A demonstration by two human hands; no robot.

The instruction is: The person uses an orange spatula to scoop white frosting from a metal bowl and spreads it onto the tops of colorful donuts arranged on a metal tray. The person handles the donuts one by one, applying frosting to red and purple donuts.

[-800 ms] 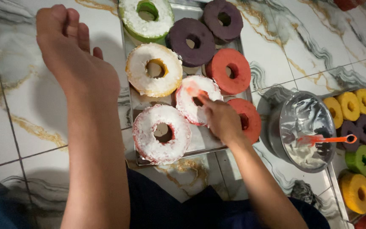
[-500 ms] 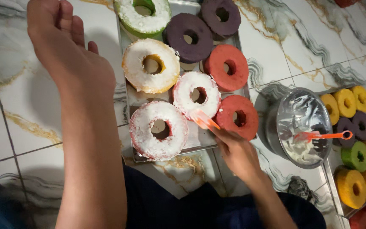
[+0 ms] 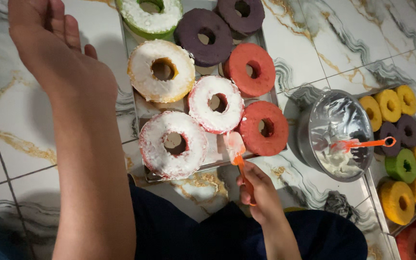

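A person's right hand (image 3: pixel 261 192) grips the orange handle of a small spatula (image 3: pixel 237 154), its frosted blade resting at the near edge of a metal tray (image 3: pixel 133 108) between a white-frosted ring cake (image 3: pixel 173 143) and a bare red ring cake (image 3: pixel 264 128). Moments earlier the same hand was reaching over the tray, pressing the blade on the smaller frosted ring (image 3: pixel 216 104) at the centre; it has since drawn back toward the body, and that ring now shows fully coated. The left hand (image 3: pixel 56 43) stays raised over the marble-patterned floor tiles (image 3: pixel 6 120), left of the tray, fingers loosely spread and holding nothing, though its fingertips are cut off at the frame's top edge, so the pose is hard to judge fully. Further back on the tray sit a yellow-sided frosted ring (image 3: pixel 161 70), two purple rings and a green one. To the right, a steel bowl (image 3: pixel 335 135) of white icing holds a second orange spatula (image 3: pixel 362 143), beside a tray of small coloured rings (image 3: pixel 400 144).
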